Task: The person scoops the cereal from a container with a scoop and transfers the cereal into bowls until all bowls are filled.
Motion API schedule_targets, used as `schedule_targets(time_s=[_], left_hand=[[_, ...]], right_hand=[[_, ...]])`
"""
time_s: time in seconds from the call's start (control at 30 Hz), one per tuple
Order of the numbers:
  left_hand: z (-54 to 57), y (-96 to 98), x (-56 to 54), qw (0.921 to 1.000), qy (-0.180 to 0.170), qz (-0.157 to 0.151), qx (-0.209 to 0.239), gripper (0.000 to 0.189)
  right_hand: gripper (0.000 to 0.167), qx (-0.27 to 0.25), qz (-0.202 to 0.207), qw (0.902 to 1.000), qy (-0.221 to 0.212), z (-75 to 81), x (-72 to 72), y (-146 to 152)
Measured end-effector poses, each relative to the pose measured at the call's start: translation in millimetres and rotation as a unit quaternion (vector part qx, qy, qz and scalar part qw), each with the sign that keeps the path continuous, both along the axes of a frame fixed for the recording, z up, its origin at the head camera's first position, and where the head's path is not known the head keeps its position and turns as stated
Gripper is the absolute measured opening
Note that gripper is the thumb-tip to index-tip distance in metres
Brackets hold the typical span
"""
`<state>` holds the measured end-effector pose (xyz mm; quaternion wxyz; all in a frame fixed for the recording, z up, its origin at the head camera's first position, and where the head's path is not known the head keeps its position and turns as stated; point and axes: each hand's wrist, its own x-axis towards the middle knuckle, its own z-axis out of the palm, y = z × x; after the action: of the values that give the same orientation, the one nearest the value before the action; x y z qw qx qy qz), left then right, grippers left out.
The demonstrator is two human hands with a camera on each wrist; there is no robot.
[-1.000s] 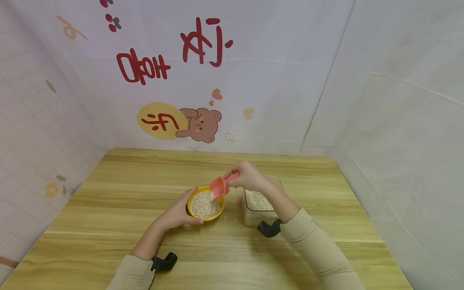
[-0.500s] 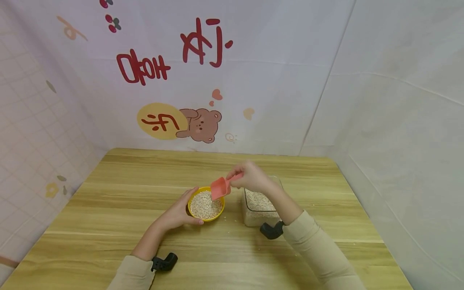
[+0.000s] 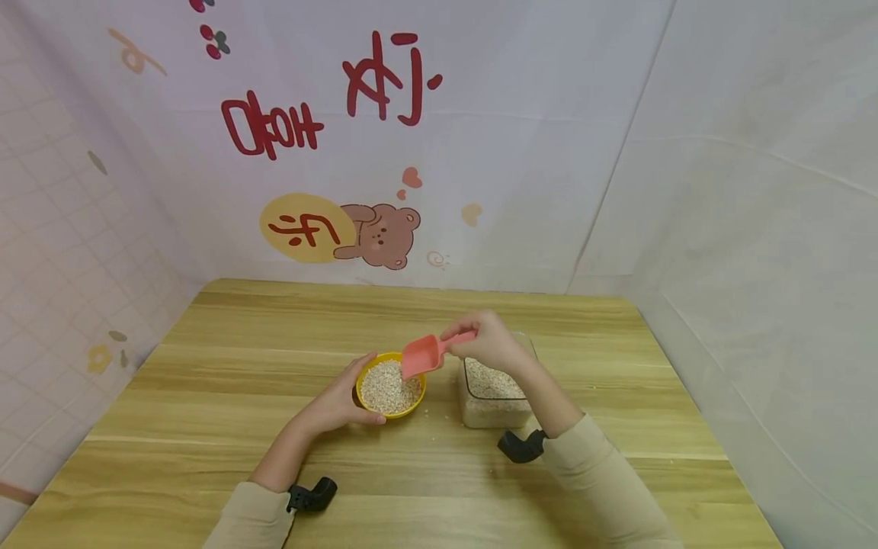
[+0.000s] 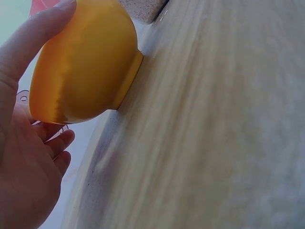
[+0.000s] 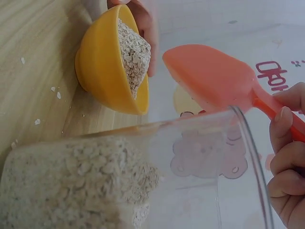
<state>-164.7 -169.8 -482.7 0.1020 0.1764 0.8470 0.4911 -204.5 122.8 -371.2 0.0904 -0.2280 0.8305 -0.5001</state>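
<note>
A yellow bowl (image 3: 414,408) full of rolled oats (image 3: 386,389) stands on the table. My left hand (image 3: 334,404) holds it from the left, thumb on the near side and fingers round the far side. In the left wrist view the bowl's outer wall (image 4: 90,62) shows, its foot on the tabletop. Between its thumb and fingers my right hand (image 3: 488,341) grips a pink scoop (image 3: 421,356) by the handle. The scoop is tilted, its lip overlapping the bowl's right rim in the head view. From the right wrist, the scoop (image 5: 214,76) looks emptied and stands apart from the bowl.
A clear square container (image 3: 490,415) partly filled with oats stands right of the bowl, under my right forearm. Loose oat flakes (image 5: 37,122) lie on the wooden table (image 3: 384,488) between the two. A printed white curtain (image 3: 521,152) rises behind the table.
My right hand has moved a little to the right, drawing the scoop back from over the bowl and tilting its handle lower. The left hand and bowl have stayed put.
</note>
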Motion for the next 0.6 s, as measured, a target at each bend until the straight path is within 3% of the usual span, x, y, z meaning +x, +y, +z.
schedule_targets(time_s=[0.27, 0.6], left_hand=[[0.6, 1.4, 1.0, 1.0, -0.003, 0.0, 0.004, 0.115], [-1.0, 1.3, 0.9, 1.0, -0.001, 0.002, 0.007, 0.115]], right_hand=[[0.018, -0.008, -0.027, 0.9995, -0.013, 3.3, 7.1, 9.7], [0.019, -0.061, -0.046, 0.9968, -0.023, 2.2, 10.4, 23.4]])
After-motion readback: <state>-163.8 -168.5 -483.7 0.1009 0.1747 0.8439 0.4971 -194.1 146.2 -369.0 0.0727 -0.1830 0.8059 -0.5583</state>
